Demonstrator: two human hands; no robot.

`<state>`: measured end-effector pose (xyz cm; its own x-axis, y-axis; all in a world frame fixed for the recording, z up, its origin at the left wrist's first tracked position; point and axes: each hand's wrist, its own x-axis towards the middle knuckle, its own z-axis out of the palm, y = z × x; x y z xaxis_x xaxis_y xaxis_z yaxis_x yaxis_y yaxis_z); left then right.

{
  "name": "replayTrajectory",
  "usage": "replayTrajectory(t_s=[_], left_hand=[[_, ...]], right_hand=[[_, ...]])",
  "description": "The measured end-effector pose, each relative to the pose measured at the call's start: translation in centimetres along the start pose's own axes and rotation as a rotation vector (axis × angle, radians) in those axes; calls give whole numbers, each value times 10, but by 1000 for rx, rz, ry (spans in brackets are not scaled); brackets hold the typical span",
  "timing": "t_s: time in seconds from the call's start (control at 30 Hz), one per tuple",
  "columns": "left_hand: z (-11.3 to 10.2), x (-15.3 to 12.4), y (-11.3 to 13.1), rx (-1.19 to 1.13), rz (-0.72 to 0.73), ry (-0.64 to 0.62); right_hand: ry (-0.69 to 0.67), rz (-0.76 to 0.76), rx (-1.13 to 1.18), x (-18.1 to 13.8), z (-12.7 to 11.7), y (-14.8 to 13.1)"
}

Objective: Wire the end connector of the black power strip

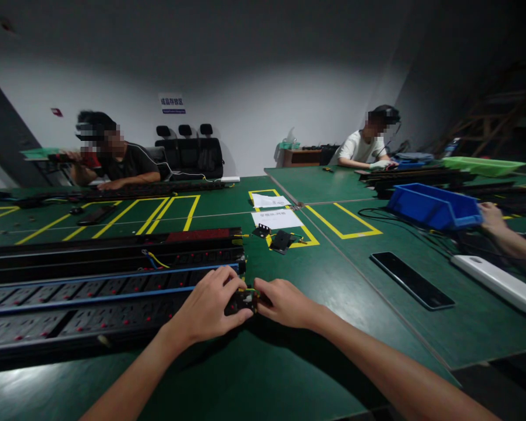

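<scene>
Long black socket strips [114, 313] with red parts lie side by side at my left, their ends near the middle of the table. My left hand [210, 304] is closed over the end of the nearest strips, thumb and fingers around a small black end piece [244, 300]. A bit of yellow-green wire shows there. Against the outer side of that piece, my right hand [284, 301] is closed in a pinch; its fingertips hide what they hold. Loose blue and yellow wires [158, 261] stick up from a strip farther back.
Black plates [283, 241] and paper sheets [277, 219] lie beyond my hands. To the right are a phone [412, 280], a white case [499, 283], black cables and a blue bin [433, 207], touched by another person's hand [493, 219]. Two people work across the table.
</scene>
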<state>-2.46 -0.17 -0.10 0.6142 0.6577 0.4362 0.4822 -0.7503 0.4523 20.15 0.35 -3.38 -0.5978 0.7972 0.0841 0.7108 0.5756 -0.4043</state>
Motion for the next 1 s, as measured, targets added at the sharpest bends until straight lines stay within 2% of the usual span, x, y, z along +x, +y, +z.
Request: replayTrajectory(t_s=[0.17,0.37,0.57,0.8,1.0], left_hand=[[1,1,2,151,49,-25],[3,1,1,190,77,-29],[3,0,3,238,62,-64],[2,0,7,380,20,-162],[2,1,7,408,18,-180]], right_hand=[[5,-5,-20,0,0,1],[20,-13,-42,0,0,1],[27,-25,-40,0,1,1],[29,-30,-51,0,1,2],[21,-29,-49,0,0,2]])
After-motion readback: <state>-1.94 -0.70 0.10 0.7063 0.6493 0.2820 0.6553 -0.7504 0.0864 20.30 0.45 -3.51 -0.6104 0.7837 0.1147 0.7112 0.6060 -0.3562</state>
